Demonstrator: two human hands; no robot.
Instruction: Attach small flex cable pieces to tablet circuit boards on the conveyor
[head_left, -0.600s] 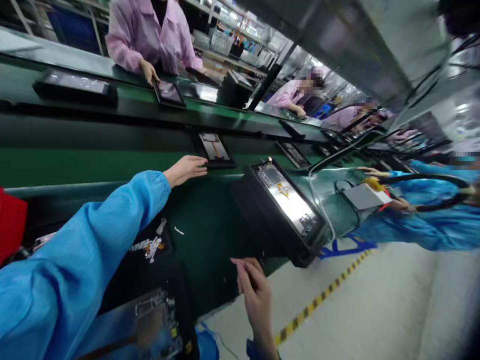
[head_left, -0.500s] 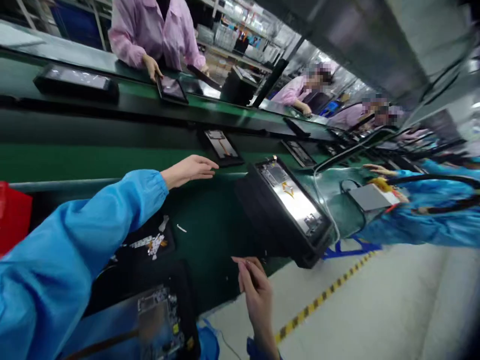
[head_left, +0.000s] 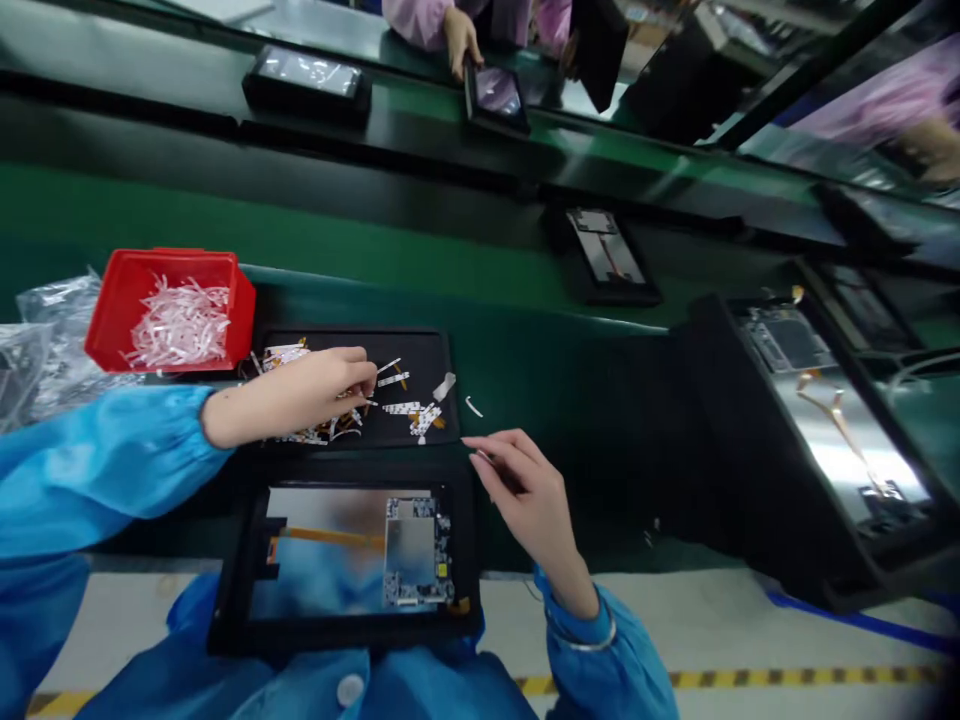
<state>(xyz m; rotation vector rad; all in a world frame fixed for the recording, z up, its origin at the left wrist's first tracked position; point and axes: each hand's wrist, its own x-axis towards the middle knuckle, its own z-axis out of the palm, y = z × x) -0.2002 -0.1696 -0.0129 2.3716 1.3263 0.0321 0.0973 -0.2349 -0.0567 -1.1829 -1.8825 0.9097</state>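
Note:
My left hand [head_left: 319,393] reaches over a black tray [head_left: 405,348], its fingers pinched among small white-and-orange flex cables [head_left: 424,418]. A pale tip shows at those fingertips, too small to make out. To the right of the tray hovers my right hand [head_left: 529,485], thumb and forefinger drawn close together; whatever lies between them is unclear. Before me lies an opened tablet [head_left: 337,510], with a circuit board [head_left: 411,550] and an orange ribbon cable [head_left: 330,538] exposed. Neither hand touches it.
A red bin [head_left: 244,305] of white strips stands left, beside clear plastic bags [head_left: 56,330]. One curved white strip [head_left: 474,407] lies on the green bench. Stacked tablet housings [head_left: 795,460] rise at right. Another opened tablet [head_left: 611,255] lies farther back. Across the line, a co-worker's hand [head_left: 461,42] holds a device.
My view has swung left and down, bringing the tray, red bin and whole tablet into sight. My left hand has moved from the belt edge to the flex cables, its fingers closing.

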